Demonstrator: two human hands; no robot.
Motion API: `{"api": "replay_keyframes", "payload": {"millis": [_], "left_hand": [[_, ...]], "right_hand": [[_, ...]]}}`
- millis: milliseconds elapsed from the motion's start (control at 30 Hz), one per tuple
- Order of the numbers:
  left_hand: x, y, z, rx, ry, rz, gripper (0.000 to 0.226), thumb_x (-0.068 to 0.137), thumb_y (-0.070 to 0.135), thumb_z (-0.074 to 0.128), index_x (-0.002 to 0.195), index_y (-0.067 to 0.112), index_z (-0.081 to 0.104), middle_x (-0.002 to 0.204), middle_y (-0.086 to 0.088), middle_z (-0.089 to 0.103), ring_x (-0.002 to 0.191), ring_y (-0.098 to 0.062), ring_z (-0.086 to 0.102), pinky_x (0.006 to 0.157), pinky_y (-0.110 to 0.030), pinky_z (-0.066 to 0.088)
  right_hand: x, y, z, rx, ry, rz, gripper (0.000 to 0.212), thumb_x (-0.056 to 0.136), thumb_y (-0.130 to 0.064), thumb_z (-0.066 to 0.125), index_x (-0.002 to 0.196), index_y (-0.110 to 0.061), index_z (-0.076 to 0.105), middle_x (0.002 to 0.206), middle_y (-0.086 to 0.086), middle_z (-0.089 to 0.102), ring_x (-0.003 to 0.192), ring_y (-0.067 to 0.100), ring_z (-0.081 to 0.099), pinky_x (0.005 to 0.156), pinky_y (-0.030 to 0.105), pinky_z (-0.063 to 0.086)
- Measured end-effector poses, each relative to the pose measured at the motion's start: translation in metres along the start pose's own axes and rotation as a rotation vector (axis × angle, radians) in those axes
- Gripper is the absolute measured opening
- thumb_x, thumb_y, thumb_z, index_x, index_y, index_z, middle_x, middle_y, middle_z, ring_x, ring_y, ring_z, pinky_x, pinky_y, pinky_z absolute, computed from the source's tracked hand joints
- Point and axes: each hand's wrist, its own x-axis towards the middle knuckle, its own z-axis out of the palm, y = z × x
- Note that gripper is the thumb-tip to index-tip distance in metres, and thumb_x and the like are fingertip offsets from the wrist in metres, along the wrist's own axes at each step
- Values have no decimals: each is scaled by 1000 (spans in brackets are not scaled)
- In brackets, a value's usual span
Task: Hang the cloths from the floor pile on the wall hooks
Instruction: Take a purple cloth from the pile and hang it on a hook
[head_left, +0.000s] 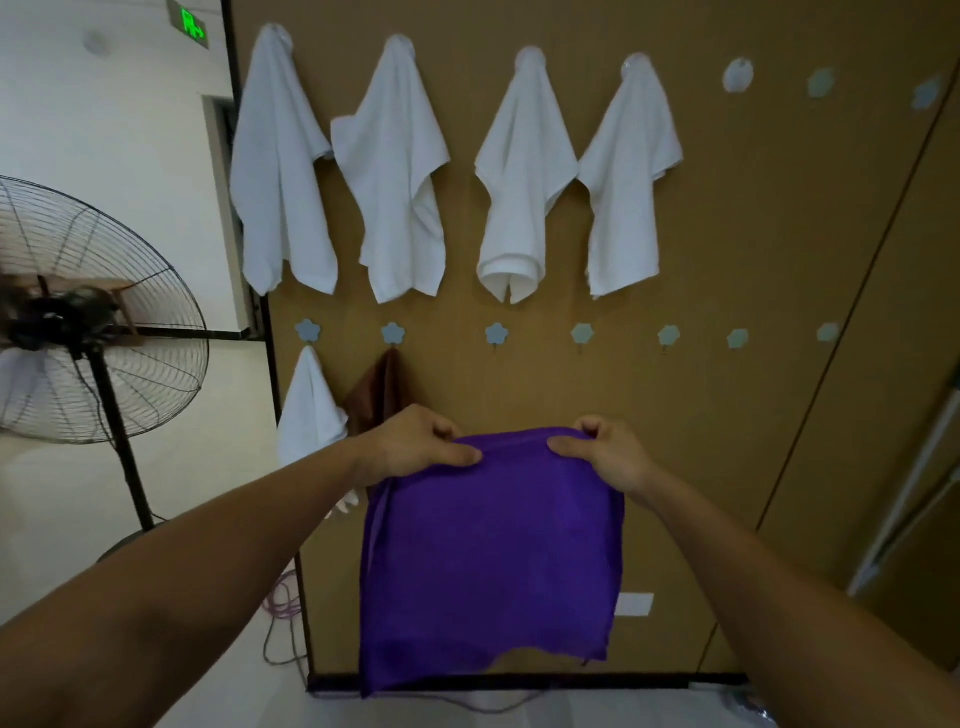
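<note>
On purple cloth (493, 545), curled, pinching fingers (440, 429).

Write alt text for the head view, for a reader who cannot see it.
The left hand and right hand pinch the top edge of a purple cloth, holding it up before a brown board of hooks. Four white cloths hang on the upper row; another white cloth and a brown cloth hang on the lower row. A fan stands at left.
</note>
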Motion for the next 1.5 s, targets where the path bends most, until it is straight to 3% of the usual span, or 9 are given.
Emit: {"api": "replay_keyframes", "payload": {"millis": [133, 233, 333, 533, 733, 833, 1033, 1333, 1500], "left_hand": [[34, -17, -16, 34, 54, 61, 24, 87, 44, 66, 78, 23, 75, 76, 5, 73, 68, -7, 68, 59, -15, 50], [67, -29, -16, 149, 180, 135, 33, 93, 40, 57, 62, 29, 62, 59, 14, 62, 56, 2, 58, 54, -16, 42], [105, -43, -13, 271, 275, 160, 26, 97, 35, 51, 71, 33, 50, 68, 13, 55, 64, -2, 53, 59, -21, 37], [175, -56, -13, 335, 335, 227, 8, 96, 31, 53, 89, 28, 52, 73, 18, 54, 67, 1, 54, 55, -6, 36], [244, -60, -21, 389, 463, 196, 22, 96, 37, 51, 84, 20, 58, 65, 8, 59, 60, -5, 55, 55, -11, 40], [276, -65, -26, 434, 537, 125, 34, 98, 41, 45, 100, 11, 62, 82, -6, 68, 74, -18, 62, 67, -30, 49], [332, -81, -37, 436, 638, 108, 36, 102, 36, 38, 121, 12, 58, 105, -10, 68, 93, -23, 62, 76, -25, 40], [370, -119, -30, 506, 700, 29, 35, 100, 39, 39, 119, 20, 61, 98, -2, 70, 75, -11, 55, 65, -24, 34], [375, -125, -22, 266, 552, -94, 24, 98, 32, 47, 83, 16, 58, 68, 6, 55, 58, -3, 44, 52, -24, 34]], "right_hand": [[28, 2, 18, -12, 59, -44, 24, 87, -16, 68, 74, -14, 49, 74, 3, 58, 67, 14, 57, 60, 26, 46], [54, 5, 22, 22, 51, -35, 9, 90, -8, 63, 90, -13, 56, 94, 7, 64, 78, 14, 62, 67, 24, 52], [86, 9, 21, -35, -44, -8, 23, 91, -25, 64, 110, -12, 63, 108, 4, 68, 94, 15, 66, 84, 28, 55], [164, 32, 8, 53, 57, -21, 20, 78, -34, 78, 77, -16, 70, 75, -2, 73, 71, 13, 69, 63, 25, 56], [249, 58, 10, 39, 191, -101, 27, 85, -43, 69, 85, -16, 70, 83, 2, 72, 80, 20, 69, 77, 39, 58], [283, 66, 15, -33, 264, -124, 24, 87, -46, 64, 81, -24, 67, 78, -5, 70, 75, 12, 67, 73, 34, 57], [341, 71, 30, -159, 363, -158, 30, 91, -44, 59, 97, -17, 69, 80, -2, 69, 76, 14, 64, 71, 24, 51], [373, 94, 53, -185, 487, -46, 27, 91, -39, 61, 95, -13, 69, 83, 1, 70, 75, 15, 63, 73, 30, 53], [375, 103, 60, -106, 428, 88, 32, 86, -40, 65, 81, -8, 69, 78, 6, 70, 74, 19, 64, 70, 34, 54]]}}
